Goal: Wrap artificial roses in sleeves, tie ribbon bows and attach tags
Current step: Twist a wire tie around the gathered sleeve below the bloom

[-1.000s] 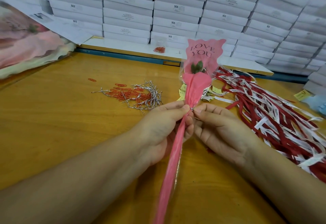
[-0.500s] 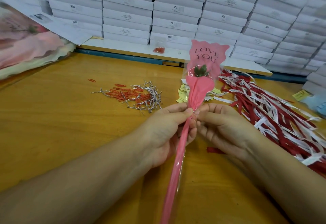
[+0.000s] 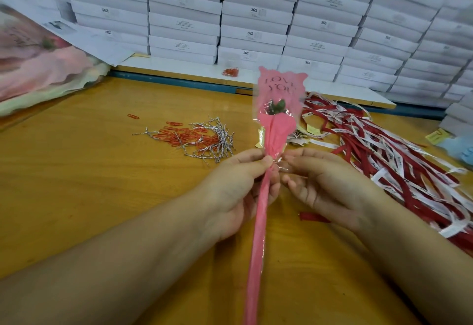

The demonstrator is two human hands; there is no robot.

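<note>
A pink sleeve [image 3: 277,130] printed "LOVE YOU" holds an artificial rose, whose green leaves [image 3: 276,107] show through the clear part. Its long pink tail runs down toward me between my arms. My left hand [image 3: 238,186] grips the sleeve at its narrow neck, thumb and forefinger pinched round it. My right hand [image 3: 322,183] is beside the same spot, its fingertips pinching a silver twist tie [image 3: 280,165] at the neck. Red and white ribbons [image 3: 389,155] lie in a pile to the right, with small yellow tags [image 3: 311,129] near them.
A heap of orange paper clips and silver twist ties [image 3: 202,139] lies left of the rose on the wooden table [image 3: 89,171]. Stacked white boxes [image 3: 256,17] wall the back. Wrapped roses in a bag [image 3: 38,68] sit far left.
The sleeved rose has tilted slightly left and more upright. My right fingers have shifted at the neck, working the silver tie. A red ribbon end now shows under my right wrist.
</note>
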